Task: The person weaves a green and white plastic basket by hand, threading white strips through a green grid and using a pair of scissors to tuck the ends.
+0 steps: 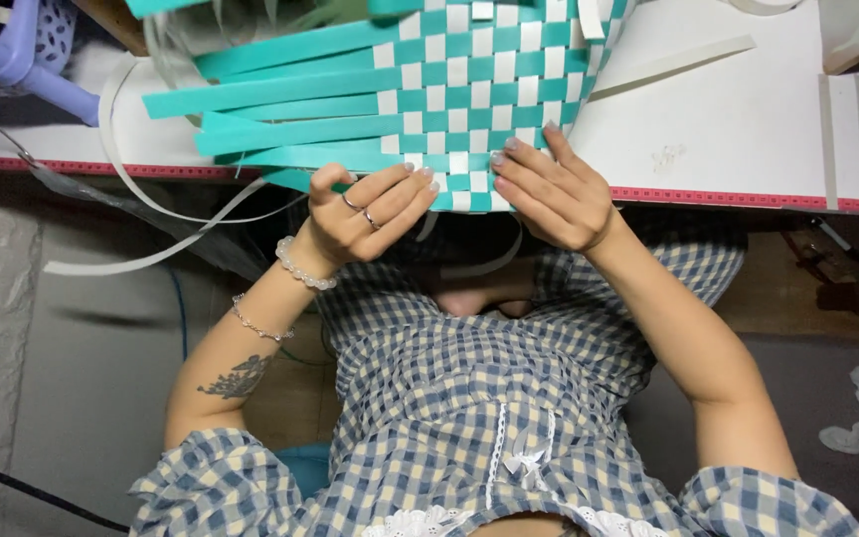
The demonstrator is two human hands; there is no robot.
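Woven mat [429, 89] of teal and white strips: lying on the white table [748, 119], near edge overhanging toward the body. Probably light, springy and slick, being flat plastic-like strapping; firm where woven, floppy at the loose ends. Best taken at the woven edge, not by the free strips. Long axis apparently running left-right across the view, loose teal ends [251, 99] fanning out to one side. Left hand [365, 214], ringed and braceleted, pinching a teal strip at the near edge, fingers curled narrow. Right hand [549, 194] pressing half-open, fingertips on the weave, gripping nothing visible. Stray white strips [151, 254] trailing off the table edge. Lilac stool [22, 50] standing beyond.
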